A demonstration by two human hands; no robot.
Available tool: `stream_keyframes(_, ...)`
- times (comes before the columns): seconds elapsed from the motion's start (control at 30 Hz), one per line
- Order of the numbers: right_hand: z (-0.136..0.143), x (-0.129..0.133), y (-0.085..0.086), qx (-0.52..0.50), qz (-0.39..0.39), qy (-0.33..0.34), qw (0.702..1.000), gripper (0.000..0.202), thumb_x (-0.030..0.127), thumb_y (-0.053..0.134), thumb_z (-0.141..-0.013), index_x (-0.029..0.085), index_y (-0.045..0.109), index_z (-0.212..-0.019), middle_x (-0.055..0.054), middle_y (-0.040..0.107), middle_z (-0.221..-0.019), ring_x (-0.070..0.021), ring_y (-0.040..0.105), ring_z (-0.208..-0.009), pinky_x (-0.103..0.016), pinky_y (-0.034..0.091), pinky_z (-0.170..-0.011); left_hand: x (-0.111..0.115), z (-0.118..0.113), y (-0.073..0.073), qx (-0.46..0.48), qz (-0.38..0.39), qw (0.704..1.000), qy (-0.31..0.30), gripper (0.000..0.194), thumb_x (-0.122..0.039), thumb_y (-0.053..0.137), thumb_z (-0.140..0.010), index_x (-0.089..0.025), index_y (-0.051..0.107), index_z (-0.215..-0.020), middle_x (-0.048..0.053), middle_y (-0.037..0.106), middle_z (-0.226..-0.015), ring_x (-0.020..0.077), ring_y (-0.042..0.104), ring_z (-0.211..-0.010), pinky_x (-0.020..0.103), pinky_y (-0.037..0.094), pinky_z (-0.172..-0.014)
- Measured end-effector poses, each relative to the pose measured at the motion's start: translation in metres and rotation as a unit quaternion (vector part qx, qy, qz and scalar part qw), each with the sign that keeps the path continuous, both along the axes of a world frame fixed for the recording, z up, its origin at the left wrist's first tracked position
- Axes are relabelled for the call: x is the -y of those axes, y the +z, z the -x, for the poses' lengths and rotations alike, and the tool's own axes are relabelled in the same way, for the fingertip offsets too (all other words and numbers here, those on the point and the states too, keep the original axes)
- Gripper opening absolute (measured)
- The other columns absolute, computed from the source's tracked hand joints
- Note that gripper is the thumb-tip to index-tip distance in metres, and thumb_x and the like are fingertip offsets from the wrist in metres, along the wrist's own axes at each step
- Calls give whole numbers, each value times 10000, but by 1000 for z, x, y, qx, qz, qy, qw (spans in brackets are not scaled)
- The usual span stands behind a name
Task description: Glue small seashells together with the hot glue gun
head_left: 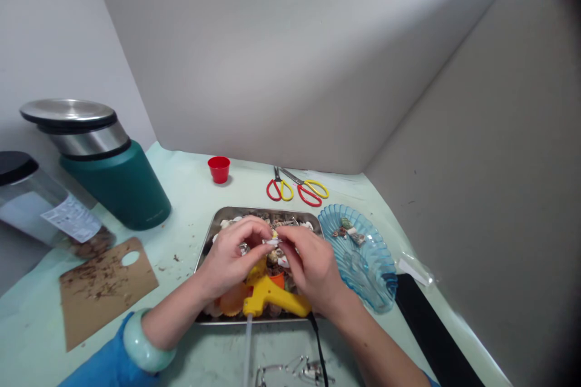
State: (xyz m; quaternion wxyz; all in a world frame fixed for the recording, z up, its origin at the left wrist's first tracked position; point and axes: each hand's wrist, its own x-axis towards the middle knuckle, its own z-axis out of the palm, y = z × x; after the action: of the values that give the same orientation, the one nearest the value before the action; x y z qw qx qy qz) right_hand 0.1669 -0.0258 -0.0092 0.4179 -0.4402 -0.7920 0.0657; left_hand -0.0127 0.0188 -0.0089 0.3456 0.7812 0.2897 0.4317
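Note:
My left hand (231, 260) and my right hand (311, 266) meet over a metal tray (213, 230) full of small shells. Between the fingertips of both hands is a small whitish shell piece (272, 243). A yellow glue gun (270, 296) lies in the tray just under my hands, with a glue stick pointing toward me and a black cord trailing off. An orange shell (232, 299) lies beside the gun. My left wrist wears a pale green bangle (143, 344).
A blue glass dish (363, 260) with a few shells stands right of the tray. Two pairs of red and yellow scissors (297, 188) and a red cup (219, 169) lie behind. A green canister (115, 178), a jar (40, 211) and a brown card (104, 287) are left.

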Motion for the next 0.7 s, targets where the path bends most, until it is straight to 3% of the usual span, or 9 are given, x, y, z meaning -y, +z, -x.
stream_keyframes(0.27, 0, -1, -1, -18, -8, 0, 1000, 263, 90, 471, -887, 199, 547, -1114, -88, 660, -1007, -195, 616, -908, -331, 504, -790, -4, -2, -1, 15, -23, 1000, -1, 36, -151, 591, -832, -170, 584, -802, 50, 606, -879, 159, 582, -832, 292, 469, -751)
stream_keyframes(0.7, 0, 1, 5, -45, 41, -5, 998, 176, 141, 506, -885, 190, 557, -1045, -70, 638, -962, -178, 596, -837, -296, 476, -740, 1, 0, 2, 11, -26, 1000, 7, 40, -157, 585, -841, -174, 589, -804, 48, 567, -937, 155, 568, -866, 283, 453, -751)
